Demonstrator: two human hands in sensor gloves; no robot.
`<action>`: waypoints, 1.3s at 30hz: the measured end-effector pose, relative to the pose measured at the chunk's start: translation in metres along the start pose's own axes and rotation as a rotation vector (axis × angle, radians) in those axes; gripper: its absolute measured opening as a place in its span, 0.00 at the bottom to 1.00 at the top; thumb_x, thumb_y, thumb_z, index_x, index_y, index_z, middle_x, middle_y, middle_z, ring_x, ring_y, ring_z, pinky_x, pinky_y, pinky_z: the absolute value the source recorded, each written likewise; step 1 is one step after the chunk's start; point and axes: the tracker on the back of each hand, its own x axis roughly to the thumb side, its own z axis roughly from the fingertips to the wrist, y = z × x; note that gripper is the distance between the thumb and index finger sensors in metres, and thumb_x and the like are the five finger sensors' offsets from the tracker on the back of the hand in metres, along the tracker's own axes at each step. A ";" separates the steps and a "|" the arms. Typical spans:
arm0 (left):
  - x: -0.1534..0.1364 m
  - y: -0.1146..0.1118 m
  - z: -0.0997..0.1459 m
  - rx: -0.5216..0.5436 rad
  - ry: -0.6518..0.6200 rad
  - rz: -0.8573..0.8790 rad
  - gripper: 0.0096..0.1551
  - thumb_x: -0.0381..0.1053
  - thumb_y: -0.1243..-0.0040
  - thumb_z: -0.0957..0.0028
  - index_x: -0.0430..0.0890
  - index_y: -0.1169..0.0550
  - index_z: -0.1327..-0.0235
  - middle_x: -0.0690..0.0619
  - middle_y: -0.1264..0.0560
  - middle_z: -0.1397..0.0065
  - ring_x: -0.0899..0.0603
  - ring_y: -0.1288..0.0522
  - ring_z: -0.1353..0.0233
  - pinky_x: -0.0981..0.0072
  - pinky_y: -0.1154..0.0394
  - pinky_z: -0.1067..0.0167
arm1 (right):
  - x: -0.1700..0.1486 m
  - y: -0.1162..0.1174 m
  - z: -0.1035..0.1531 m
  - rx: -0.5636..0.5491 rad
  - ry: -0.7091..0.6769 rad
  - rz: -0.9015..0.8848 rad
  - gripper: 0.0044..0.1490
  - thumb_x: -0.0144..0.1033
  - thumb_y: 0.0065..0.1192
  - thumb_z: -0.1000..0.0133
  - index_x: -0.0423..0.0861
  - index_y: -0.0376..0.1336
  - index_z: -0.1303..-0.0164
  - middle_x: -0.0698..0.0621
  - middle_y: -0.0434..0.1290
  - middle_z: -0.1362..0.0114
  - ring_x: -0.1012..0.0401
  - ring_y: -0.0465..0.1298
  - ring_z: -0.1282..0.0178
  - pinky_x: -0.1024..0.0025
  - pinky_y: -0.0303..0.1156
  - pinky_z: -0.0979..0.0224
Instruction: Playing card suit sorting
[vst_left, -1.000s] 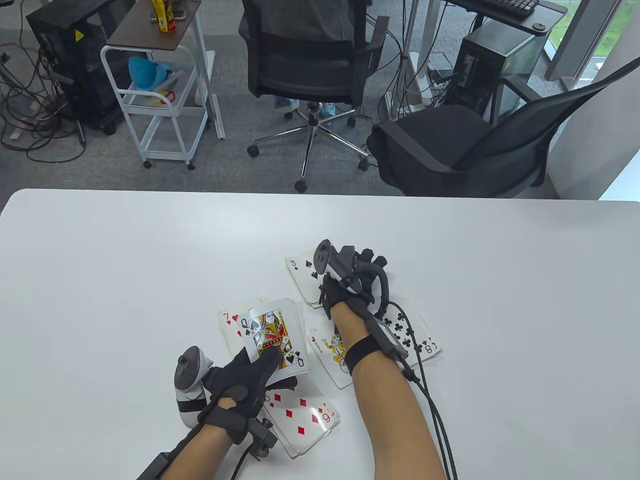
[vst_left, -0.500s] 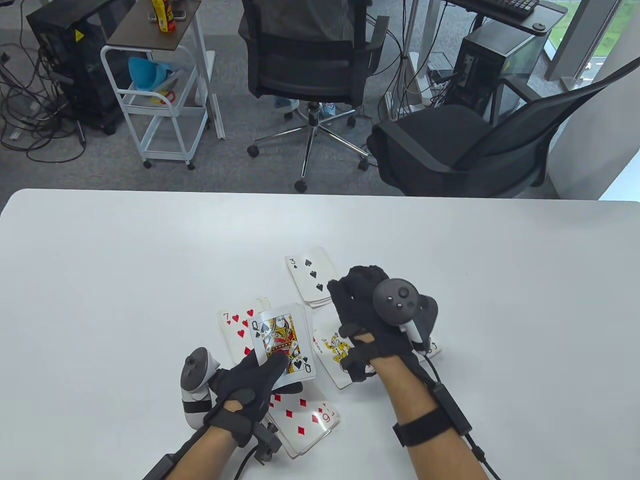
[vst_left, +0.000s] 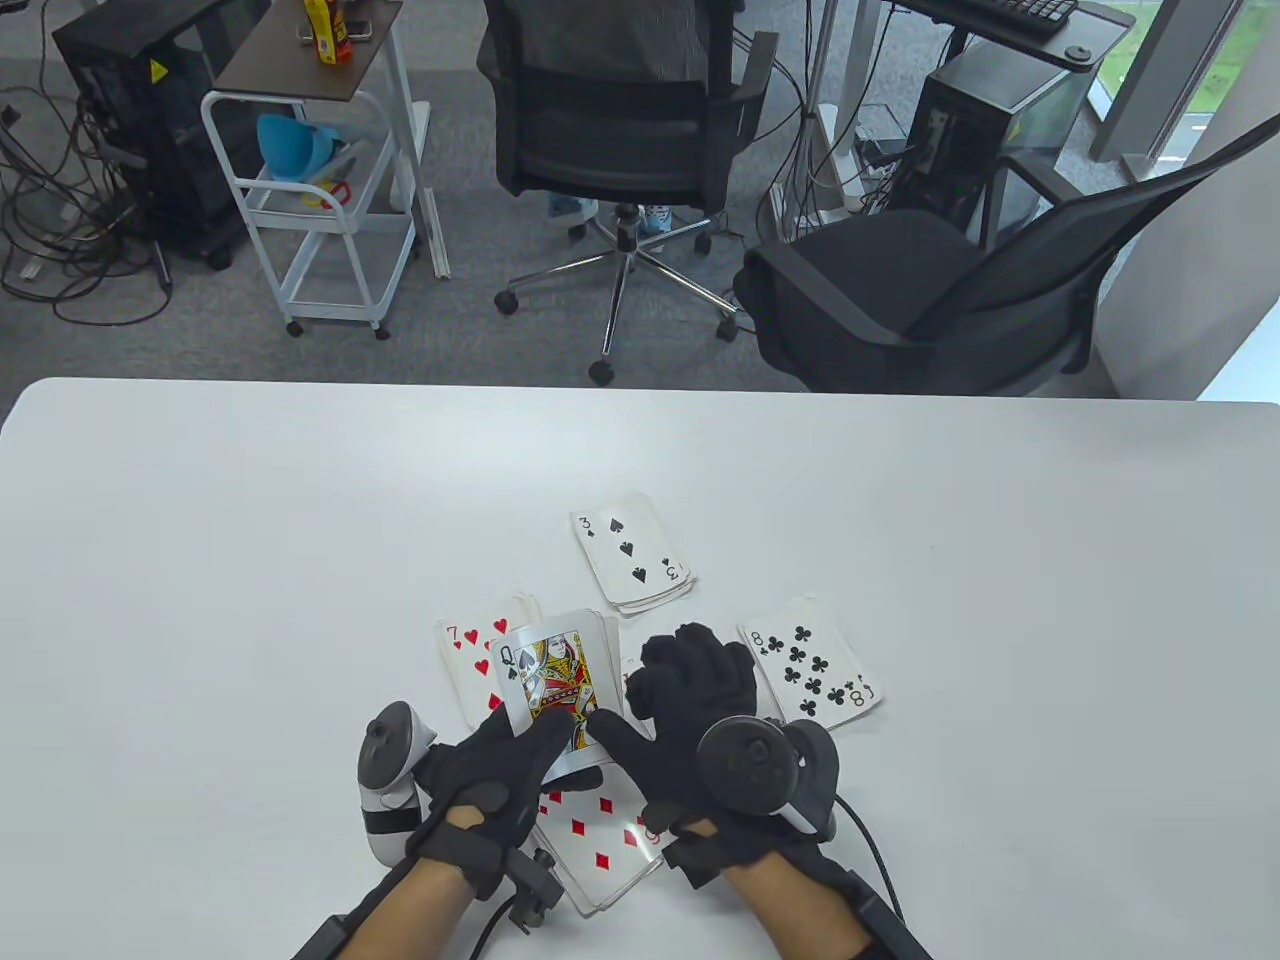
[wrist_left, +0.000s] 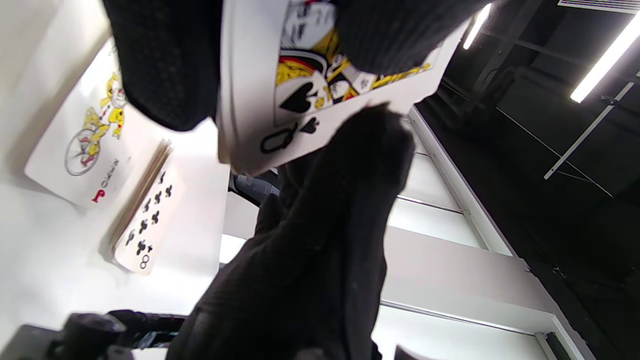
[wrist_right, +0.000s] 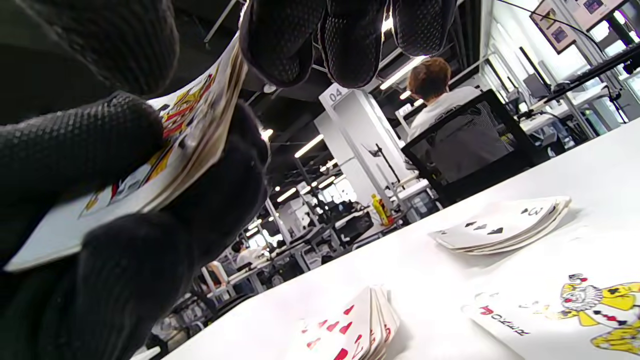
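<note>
L hand (vst_left: 490, 775) holds the undealt pack (vst_left: 560, 690) face up just above the surface (vst_left: 250, 560), near its front edge, thumb curled over the top card, queen of spades (vst_left: 553, 678); left wrist view shows the other fingers (wrist_left: 160, 65) wrapped round the far side of the pack. R hand (vst_left: 690, 740) sits right beside it, thumb tip at the queen's lower right corner, fingers (vst_left: 700, 665) loosely bent above the pack's right edge; right wrist view shows fingertips (wrist_right: 350, 40) just over the pack edge, can't tell if they're actually pinching the card.

Four face-up piles on the surface around the hands: spades pile w/ 3 of spades (vst_left: 632, 550) on top, furthest out; hearts pile w/ 7 of hearts (vst_left: 468, 660) on top, partly under the held pack; clubs pile w/ 8 of clubs (vst_left: 810, 668) on top, to the R; diamonds pile (vst_left: 600, 835), nearest the front edge, between the two wrists. A joker (wrist_right: 575, 305) lies flat by itself under the R hand, seen in both wrist views
</note>
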 end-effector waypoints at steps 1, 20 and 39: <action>0.000 0.000 0.000 0.000 -0.002 -0.003 0.28 0.56 0.37 0.42 0.50 0.28 0.30 0.52 0.21 0.31 0.42 0.17 0.36 0.57 0.13 0.46 | 0.001 0.002 0.001 0.008 -0.004 0.009 0.40 0.65 0.67 0.45 0.43 0.64 0.40 0.40 0.59 0.21 0.35 0.52 0.17 0.25 0.41 0.25; -0.009 0.004 -0.002 0.000 0.033 0.034 0.30 0.57 0.37 0.42 0.50 0.29 0.29 0.51 0.23 0.29 0.41 0.18 0.34 0.57 0.14 0.45 | -0.007 0.008 0.005 -0.069 0.052 -0.049 0.24 0.45 0.66 0.41 0.40 0.69 0.44 0.41 0.67 0.26 0.38 0.61 0.20 0.27 0.47 0.24; -0.004 0.009 -0.001 0.036 0.009 0.037 0.30 0.56 0.37 0.42 0.50 0.30 0.28 0.51 0.24 0.29 0.41 0.19 0.33 0.57 0.14 0.44 | -0.013 0.007 0.000 0.029 0.086 -0.066 0.28 0.49 0.64 0.40 0.42 0.68 0.38 0.41 0.65 0.23 0.36 0.58 0.19 0.27 0.45 0.24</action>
